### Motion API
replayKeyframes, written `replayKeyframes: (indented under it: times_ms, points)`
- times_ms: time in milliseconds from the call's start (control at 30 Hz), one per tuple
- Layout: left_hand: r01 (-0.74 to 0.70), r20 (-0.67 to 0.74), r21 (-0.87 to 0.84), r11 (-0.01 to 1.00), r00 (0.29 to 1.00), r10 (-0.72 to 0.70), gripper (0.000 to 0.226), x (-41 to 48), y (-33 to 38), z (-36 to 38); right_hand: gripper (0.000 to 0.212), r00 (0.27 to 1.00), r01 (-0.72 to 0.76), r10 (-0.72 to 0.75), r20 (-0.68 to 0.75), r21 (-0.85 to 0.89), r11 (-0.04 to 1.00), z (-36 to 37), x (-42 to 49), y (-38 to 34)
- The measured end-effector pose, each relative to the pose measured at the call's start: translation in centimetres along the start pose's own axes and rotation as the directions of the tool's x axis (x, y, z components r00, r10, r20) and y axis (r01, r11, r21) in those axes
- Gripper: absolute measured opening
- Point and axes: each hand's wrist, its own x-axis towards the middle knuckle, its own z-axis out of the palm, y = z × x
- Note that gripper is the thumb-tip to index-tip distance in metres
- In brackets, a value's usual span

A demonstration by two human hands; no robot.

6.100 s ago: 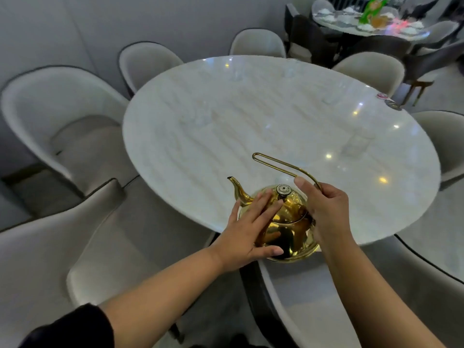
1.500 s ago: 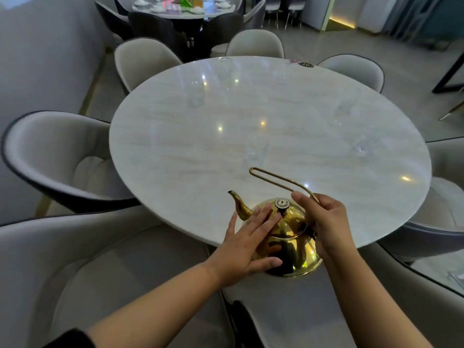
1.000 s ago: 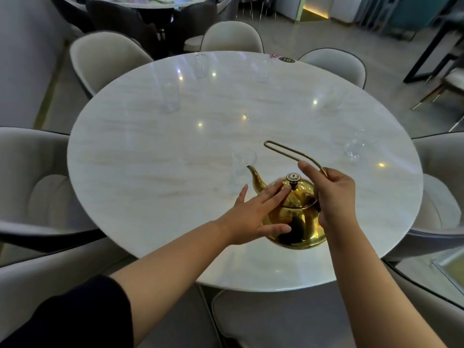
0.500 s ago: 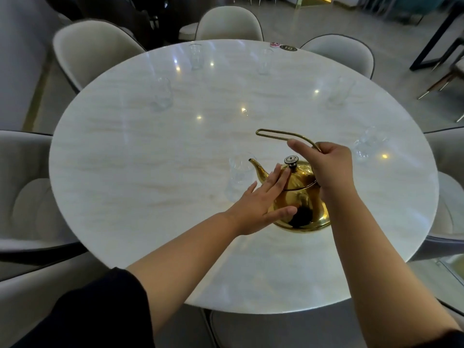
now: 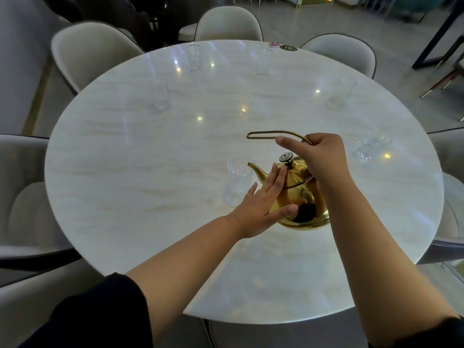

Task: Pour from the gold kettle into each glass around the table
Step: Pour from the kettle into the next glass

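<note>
The gold kettle [image 5: 302, 199] is tilted over the round marble table [image 5: 125, 197], its spout tip at the rim of the nearest clear glass [image 5: 238, 182]. My right hand [image 5: 321, 159] is closed on the kettle's wire handle. My left hand [image 5: 261, 204] lies flat, fingers spread, against the kettle's lid and side. Other clear glasses stand around the table: one at the left [image 5: 162, 97], one at the far left [image 5: 193, 57], one at the far middle [image 5: 263, 62], one at the far right [image 5: 342, 92] and one at the right [image 5: 371, 145].
Padded beige chairs ring the table, such as one at the far left [image 5: 88, 51] and one at the back [image 5: 227, 25]. Two small round discs [image 5: 281, 46] lie at the far table edge. A dark table leg [image 5: 437, 36] stands at the upper right.
I have moved around the table edge and leaned in. The kettle has moved from off the near edge to over the table and tipped, bringing its spout to the nearest glass.
</note>
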Motion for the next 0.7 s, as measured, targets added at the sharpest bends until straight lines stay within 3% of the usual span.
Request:
replayKeyframes:
  times_ms: [700]
  points:
    - [-0.001,-0.007,-0.037,0.999,1.000,0.000,0.087,0.11,0.43,0.30,0.055,1.000,0.009,-0.009,0.006,-0.047,0.999,-0.07,0.24,0.24]
